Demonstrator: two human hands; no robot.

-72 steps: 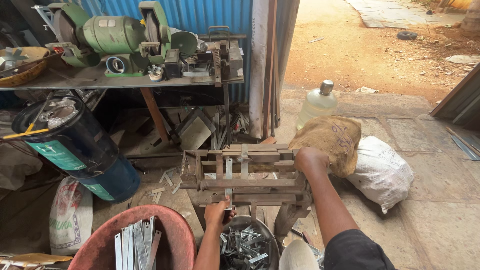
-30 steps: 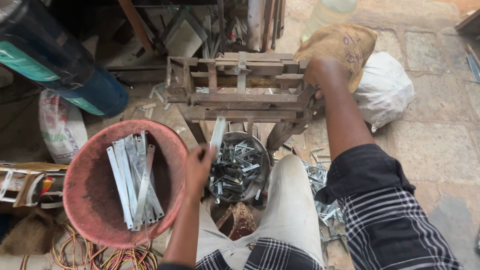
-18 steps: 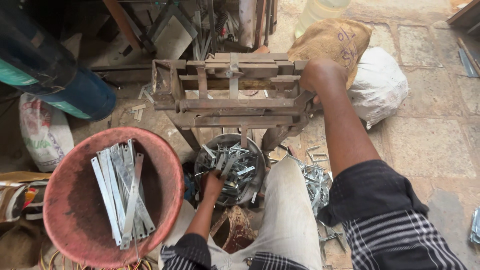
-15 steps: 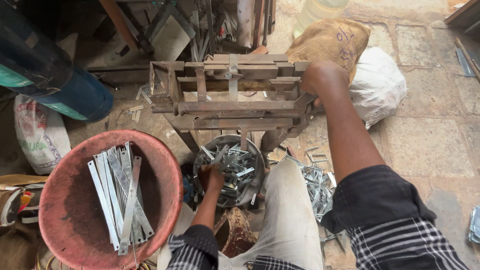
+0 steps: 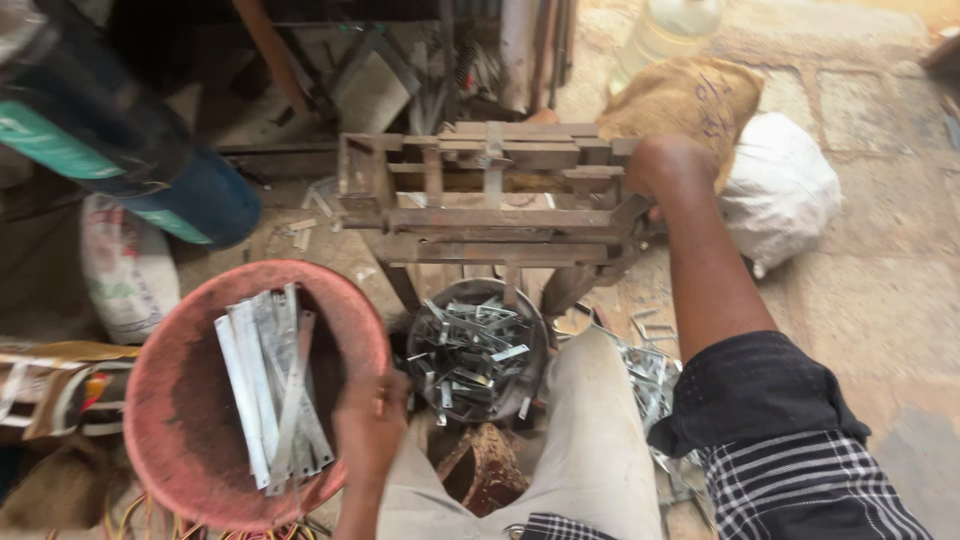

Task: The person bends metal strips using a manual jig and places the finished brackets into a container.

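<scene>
My right hand (image 5: 665, 165) is closed around the right end of a rusty metal hand press (image 5: 490, 215) that stands on the ground in front of me. My left hand (image 5: 368, 425) hovers with curled fingers at the right rim of a red basin (image 5: 165, 400), which holds several flat metal strips (image 5: 270, 390). Whether that hand holds anything is hidden by the fingers. Just right of it, under the press, a round metal bowl (image 5: 478, 350) is full of bent metal pieces. My knee in light trousers sits between the bowl and my right arm.
A burlap sack (image 5: 690, 100), a white sack (image 5: 785, 190) and a plastic bottle (image 5: 670, 25) lie behind the press on the right. A blue drum (image 5: 130, 150) and a printed bag (image 5: 125, 265) are at the left. Loose metal pieces (image 5: 650, 370) litter the stone floor.
My left hand dropped a strip piece into the metal bowl area, then moved left from the bowl to the basin's rim. My right hand stayed on the press. The camera tilted down.
</scene>
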